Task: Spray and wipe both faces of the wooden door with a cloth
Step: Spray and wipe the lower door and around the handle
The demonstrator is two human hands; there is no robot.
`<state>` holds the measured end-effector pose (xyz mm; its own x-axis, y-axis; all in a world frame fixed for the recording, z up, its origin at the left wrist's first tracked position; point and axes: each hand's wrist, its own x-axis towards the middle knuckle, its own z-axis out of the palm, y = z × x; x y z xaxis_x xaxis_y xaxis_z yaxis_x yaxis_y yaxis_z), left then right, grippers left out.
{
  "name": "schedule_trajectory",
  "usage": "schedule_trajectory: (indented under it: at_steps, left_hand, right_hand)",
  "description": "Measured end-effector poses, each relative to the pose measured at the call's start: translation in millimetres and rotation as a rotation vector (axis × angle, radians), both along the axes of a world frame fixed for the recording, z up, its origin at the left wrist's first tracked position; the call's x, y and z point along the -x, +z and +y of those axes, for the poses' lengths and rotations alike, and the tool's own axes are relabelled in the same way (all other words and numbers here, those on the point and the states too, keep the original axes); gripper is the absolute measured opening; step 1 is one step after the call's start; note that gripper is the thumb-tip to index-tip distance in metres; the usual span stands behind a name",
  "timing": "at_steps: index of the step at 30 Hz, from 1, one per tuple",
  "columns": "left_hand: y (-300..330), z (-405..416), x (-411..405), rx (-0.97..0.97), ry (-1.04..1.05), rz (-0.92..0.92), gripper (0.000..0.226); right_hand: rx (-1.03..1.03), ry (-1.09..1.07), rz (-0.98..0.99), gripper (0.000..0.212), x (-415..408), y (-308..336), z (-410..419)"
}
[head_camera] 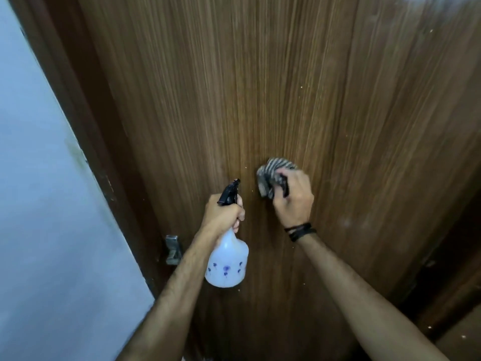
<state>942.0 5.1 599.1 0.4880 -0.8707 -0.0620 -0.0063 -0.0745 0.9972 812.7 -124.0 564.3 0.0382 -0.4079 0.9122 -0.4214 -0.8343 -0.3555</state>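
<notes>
The brown wooden door (260,87) fills most of the view, its grain running up and down. My left hand (222,216) grips the neck of a white spray bottle (227,264) with a black trigger head, the nozzle pointing up towards the door. My right hand (292,198) presses a bunched grey striped cloth (270,175) against the door face, just right of the nozzle. A black band sits on my right wrist.
A pale blue-grey wall (46,204) stands at the left, beside the dark door frame (86,113). A metal latch (173,250) is fixed at the door's left edge, below my left forearm. Darker wood shows at the lower right.
</notes>
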Motion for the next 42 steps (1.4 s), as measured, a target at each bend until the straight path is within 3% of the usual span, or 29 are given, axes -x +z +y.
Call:
schedule_trajectory:
  at_steps: [3,7,10,13,15,17,21,23,27,30,32,38,42]
  left_hand:
    - [14.8,2.0,-13.5,0.033,-0.033,-0.001,0.030]
    - [20.8,4.2,-23.9,0.052,-0.060,0.011,0.032]
    - [1.5,10.3,-22.2,0.022,-0.113,0.055,0.031]
    - [-32.7,15.6,-16.1,-0.049,-0.150,0.057,0.031]
    - [-57.6,14.3,-8.7,-0.105,-0.188,0.023,0.031]
    - [-81.1,9.4,0.6,-0.146,-0.220,-0.012,0.032]
    - [-118.7,-5.9,34.5,-0.182,-0.241,-0.051,0.032]
    - [-135.2,-9.4,56.2,-0.209,-0.261,-0.053,0.032]
    - [-168.1,-14.1,83.4,-0.290,-0.319,-0.045,0.035]
    - [-187.2,-15.1,104.1,-0.381,-0.252,-0.097,0.036]
    - [-195.0,-14.4,113.9,-0.395,-0.270,-0.123,0.030]
    - [-201.1,-23.4,122.9,-0.409,-0.251,-0.124,0.030]
    - [-191.3,-31.1,122.0,-0.370,-0.217,-0.071,0.030]
  right_hand:
    - [0.048,-0.067,-0.182,0.027,-14.6,59.1,-8.9]
    - [0.201,0.029,0.180,0.031,-39.8,70.3,-1.5]
    - [0.190,0.075,0.511,0.026,-39.7,10.1,5.7]
    - [0.083,0.040,0.670,0.031,-9.6,-47.8,5.7]
    - [-0.005,-0.027,0.583,0.028,15.3,-56.8,5.6]
    - [-0.056,-0.137,0.346,0.027,31.4,-45.6,-0.4]
    - [-0.015,-0.177,0.028,0.023,56.3,-26.2,-25.2]
    - [-0.023,-0.134,0.090,0.023,67.1,-55.4,-28.8]
    - [-0.194,0.015,0.518,0.018,89.6,-172.6,-16.5]
    - [-0.391,0.039,0.712,0.019,117.0,-248.8,-16.5]
    - [-0.515,0.028,0.770,0.033,133.0,-282.5,-20.5]
    - [-0.798,0.021,0.608,0.027,146.1,-295.6,-20.0]
    - [-0.708,0.018,0.289,0.029,141.9,-260.5,-18.6]
